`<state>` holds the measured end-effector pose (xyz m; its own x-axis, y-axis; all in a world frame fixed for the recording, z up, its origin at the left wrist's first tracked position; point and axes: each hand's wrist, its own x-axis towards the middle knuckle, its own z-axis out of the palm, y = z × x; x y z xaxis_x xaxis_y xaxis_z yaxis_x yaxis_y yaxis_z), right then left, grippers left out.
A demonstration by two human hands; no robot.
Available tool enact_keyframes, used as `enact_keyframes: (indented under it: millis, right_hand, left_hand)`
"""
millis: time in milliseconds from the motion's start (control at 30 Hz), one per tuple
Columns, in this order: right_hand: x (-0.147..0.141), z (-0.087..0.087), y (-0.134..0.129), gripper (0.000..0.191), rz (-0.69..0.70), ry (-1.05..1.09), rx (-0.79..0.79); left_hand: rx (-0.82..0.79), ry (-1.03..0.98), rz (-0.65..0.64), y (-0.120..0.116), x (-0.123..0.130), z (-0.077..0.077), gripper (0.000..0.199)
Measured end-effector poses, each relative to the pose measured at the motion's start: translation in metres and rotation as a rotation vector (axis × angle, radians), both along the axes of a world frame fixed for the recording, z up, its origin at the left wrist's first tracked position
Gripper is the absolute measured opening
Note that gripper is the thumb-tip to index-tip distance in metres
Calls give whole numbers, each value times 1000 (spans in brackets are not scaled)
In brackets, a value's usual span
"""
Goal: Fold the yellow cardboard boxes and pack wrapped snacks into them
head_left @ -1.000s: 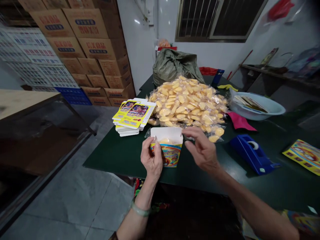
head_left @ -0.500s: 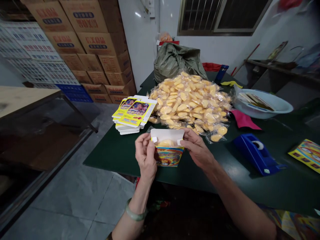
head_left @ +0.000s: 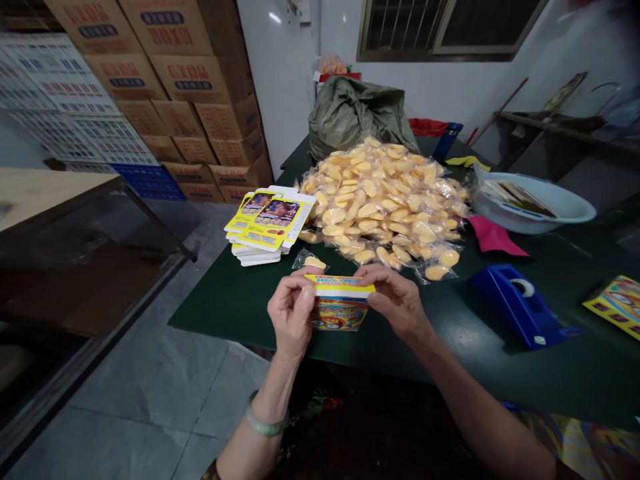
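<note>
Between my two hands is a small printed box [head_left: 339, 313], yellow and blue with cartoon eyes on its front. Its top flap is folded over, with a white edge along the front, and hides the contents. My left hand [head_left: 293, 313] grips the left top corner, thumb in front and fingers behind. At the right top corner, my right hand [head_left: 397, 303] pinches the box the same way. Just behind the box lies a wrapped yellow piece [head_left: 315, 262], and farther back rises a big heap of wrapped yellow pieces [head_left: 380, 200].
Flat yellow cartons [head_left: 273, 220] are stacked at the left. On the right are a blue tape dispenser [head_left: 527, 307], a pink cloth [head_left: 495, 237], a pale blue basin [head_left: 570, 200] and another printed box [head_left: 617, 303]. A green sack [head_left: 355, 113] stands behind the heap.
The box's white-lined top flap has come down from upright and now covers the yellow contents. Both hands stay at the box's top corners.
</note>
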<state>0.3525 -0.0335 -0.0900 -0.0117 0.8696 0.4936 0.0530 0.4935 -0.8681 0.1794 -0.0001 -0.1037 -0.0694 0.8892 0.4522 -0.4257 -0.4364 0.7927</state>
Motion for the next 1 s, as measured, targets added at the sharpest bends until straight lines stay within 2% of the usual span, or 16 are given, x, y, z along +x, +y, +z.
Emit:
enact_keyframes:
  millis: [167,267,367,467,600,833,933,1000]
  right_hand:
    - [-5,4,-1,12,-101,-122,-12]
    - [-5,4,-3,10,-155,-200,33]
    - [-5,4,-5,8,-166,-250,122]
    - [-4,2,-6,11,-163,-271,235]
    - [-4,-4,-4,20,-207,-305,412]
    - [-5,-8,-8,21,-274,-415,550]
    - [-6,-10,-10,21,-291,-417,595]
    - [-7,-13,-10,18,-308,-439,606]
  left_hand:
    - [14,54,-72,4,-1,0,22]
    - [42,71,-55,5,-1,2,17]
    - [81,126,-58,7,-6,2,9]
    - [164,155,-140,11,-13,0,3]
    - [346,189,-177,16,-20,-2,8]
    - [641,436,-55,13,-29,11,11]
    - [740,553,39,10,-30,14,26]
    - [765,685,106,10,-28,16,29]
